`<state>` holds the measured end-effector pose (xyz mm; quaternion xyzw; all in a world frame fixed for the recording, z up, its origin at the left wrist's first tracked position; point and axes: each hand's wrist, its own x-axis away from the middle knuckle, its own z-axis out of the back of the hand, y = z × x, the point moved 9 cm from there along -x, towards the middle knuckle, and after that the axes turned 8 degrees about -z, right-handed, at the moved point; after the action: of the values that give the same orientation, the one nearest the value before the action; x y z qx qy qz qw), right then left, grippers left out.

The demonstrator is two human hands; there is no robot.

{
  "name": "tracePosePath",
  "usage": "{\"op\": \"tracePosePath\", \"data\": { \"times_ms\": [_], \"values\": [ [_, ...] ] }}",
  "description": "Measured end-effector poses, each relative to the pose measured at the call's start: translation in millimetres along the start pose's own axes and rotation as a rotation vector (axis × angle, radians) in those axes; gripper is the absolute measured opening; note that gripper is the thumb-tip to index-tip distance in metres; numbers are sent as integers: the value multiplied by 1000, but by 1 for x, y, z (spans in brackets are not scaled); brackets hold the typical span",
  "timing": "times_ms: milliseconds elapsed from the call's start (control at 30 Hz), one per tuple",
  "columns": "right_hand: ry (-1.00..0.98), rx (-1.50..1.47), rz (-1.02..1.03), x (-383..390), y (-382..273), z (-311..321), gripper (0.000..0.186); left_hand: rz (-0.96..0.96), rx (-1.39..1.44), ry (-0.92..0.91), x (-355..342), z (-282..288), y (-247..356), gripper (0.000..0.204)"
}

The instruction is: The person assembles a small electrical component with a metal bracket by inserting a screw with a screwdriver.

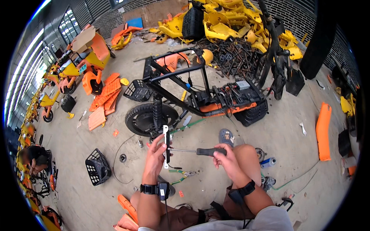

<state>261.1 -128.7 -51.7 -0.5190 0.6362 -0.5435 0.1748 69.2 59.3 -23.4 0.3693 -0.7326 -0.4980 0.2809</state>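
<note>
My left hand (155, 156) grips a narrow black bar-shaped part with a white metal bracket (165, 133) along it, held upright. In my right hand (227, 158) is a screwdriver (206, 151) with a dark handle. Its long shaft points left, and the tip meets the black part beside my left fingertips; whether it sits in a screw is too small to tell. A short black wire trails from the part's lower end. Just beyond my hands stands a stripped black scooter frame (177, 82) with its rear wheel (148, 118).
Pliers with green handles (185, 175) lie on the floor below the part. Left of them is a black basket (98, 167). A blue spray can (268, 162) lies by my knee. Orange panels (323, 133) and a yellow heap (227, 19) surround the area. Another person (36, 158) crouches far left.
</note>
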Motion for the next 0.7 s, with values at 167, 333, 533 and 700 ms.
{"op": "tracePosePath", "data": {
  "times_ms": [167, 333, 533, 700],
  "values": [
    [-1, -21, -43, -3, 3, -2, 27, -16, 22, 8, 0, 6, -4, 49],
    [-13, -56, -164, -2, 14, 6, 28, -63, 9, -74, 4, 2, -4, 53],
    [-55, 60, 83, 7, -9, -8, 22, 0, 28, -47, 6, -1, -2, 50],
    [-91, 99, 137, 7, -15, -9, 24, -37, -16, -78, 7, -1, 2, 51]
  ]
}}
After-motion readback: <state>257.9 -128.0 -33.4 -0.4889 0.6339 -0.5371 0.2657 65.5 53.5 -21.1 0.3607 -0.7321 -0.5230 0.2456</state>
